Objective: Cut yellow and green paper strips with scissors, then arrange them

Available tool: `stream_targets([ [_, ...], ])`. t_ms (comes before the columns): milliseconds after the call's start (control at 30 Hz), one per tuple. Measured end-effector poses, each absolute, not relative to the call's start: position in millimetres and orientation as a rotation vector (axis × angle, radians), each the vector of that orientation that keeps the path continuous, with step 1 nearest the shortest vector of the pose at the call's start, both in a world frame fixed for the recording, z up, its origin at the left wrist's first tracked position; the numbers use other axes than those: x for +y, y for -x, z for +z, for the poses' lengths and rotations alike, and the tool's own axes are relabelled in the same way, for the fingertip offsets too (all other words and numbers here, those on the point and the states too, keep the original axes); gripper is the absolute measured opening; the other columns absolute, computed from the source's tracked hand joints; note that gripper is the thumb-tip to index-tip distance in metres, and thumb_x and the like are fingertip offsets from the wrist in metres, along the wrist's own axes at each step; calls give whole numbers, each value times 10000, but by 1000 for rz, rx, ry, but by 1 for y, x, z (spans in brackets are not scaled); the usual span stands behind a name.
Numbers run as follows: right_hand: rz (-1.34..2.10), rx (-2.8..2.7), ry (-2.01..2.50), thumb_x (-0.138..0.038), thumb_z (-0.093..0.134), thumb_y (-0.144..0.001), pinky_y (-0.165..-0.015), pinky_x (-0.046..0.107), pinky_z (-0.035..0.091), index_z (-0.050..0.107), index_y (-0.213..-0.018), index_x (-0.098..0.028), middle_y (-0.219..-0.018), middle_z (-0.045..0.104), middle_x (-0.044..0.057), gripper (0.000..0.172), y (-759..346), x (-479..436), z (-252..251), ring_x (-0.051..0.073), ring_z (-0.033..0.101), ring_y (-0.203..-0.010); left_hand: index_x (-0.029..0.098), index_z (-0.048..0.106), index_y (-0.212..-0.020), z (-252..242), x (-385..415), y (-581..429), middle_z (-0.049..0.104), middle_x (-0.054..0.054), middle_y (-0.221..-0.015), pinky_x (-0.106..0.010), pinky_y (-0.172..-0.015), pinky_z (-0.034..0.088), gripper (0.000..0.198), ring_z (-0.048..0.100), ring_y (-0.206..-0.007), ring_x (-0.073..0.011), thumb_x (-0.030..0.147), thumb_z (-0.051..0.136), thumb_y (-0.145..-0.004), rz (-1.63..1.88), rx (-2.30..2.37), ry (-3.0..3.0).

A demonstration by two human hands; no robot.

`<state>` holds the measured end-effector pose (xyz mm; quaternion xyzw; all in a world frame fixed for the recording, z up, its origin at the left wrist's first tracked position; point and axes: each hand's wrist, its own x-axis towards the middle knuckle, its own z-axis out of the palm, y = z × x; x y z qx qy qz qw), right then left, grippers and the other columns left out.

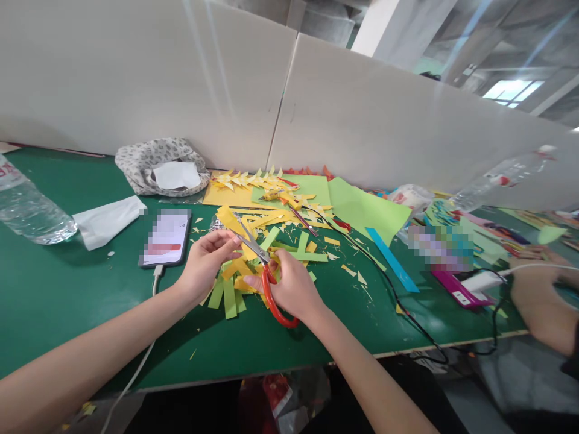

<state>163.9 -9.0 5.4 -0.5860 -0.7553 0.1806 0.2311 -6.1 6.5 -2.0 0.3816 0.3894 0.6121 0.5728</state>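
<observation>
My left hand point(211, 256) pinches a yellow paper strip point(229, 220), its far end standing up past the fingertips. Red-handled scissors point(279, 307) are in my right hand point(289, 283), fingers wrapped round the handles. The blades point up and left, parted around or against the yellow strip; exactly how they meet the paper is hard to see. Beneath both hands lies a loose heap of green paper strips point(230, 296) and yellow ones. Behind the heap, a yellow glue gun point(289, 198) rests on paper sheets, near a row of pointed yellow paper pieces point(248, 179).
A charging phone point(167, 238), a tissue packet point(111, 222), a water bottle point(34, 208) and a spotted cloth pouch point(136, 163) lie left. To the right are a blue strip point(391, 259), a black cable point(384, 277), a magenta power strip point(459, 292) and another person's hand point(543, 295).
</observation>
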Motion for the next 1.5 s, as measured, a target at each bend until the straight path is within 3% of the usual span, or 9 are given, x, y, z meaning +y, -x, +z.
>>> stream_targets([
  [333, 391, -2054, 1568, -467, 585, -654, -496, 224, 308, 377, -667, -208, -646, 510, -18, 332, -163, -9, 4, 106, 439, -537, 167, 615, -700, 1, 5, 6, 589, 34, -685, -156, -626, 491, 127, 566, -653, -64, 252, 698, -656, 1411, 906, -875],
  [967, 335, -2010, 1538, -502, 594, -652, -444, 225, 279, 352, -572, -210, -543, 430, -24, 387, -162, -7, 2, 87, 329, -470, 169, 624, -694, 1, 8, 7, 588, 49, -628, -155, -609, 488, 146, 570, -598, -54, 255, 720, -625, 1363, 869, -765],
  [1200, 658, -1808, 1480, -456, 586, -671, -426, 210, 227, 292, -564, -206, -506, 300, -71, 401, -165, -4, 2, 71, 260, -467, 163, 626, -672, -3, 8, 5, 614, 29, -637, -173, -607, 497, 163, 577, -601, -67, 259, 737, -601, 1308, 885, -776],
  [1367, 1173, -1534, 1291, -458, 598, -659, -443, 218, 333, 393, -701, -215, -616, 483, -47, 320, -163, -1, 6, 83, 410, -470, 154, 639, -691, -6, 5, 2, 618, 10, -671, -175, -628, 500, 153, 586, -617, -71, 255, 728, -618, 1251, 897, -817],
  [1500, 1252, -1440, 1188, -390, 669, -591, -542, 246, 413, 408, -707, -208, -707, 562, -21, 339, -160, -1, 7, 100, 495, -539, 145, 639, -706, -5, 4, 0, 627, -8, -684, -164, -593, 492, 160, 594, -604, -77, 257, 722, -625, 1164, 887, -834],
])
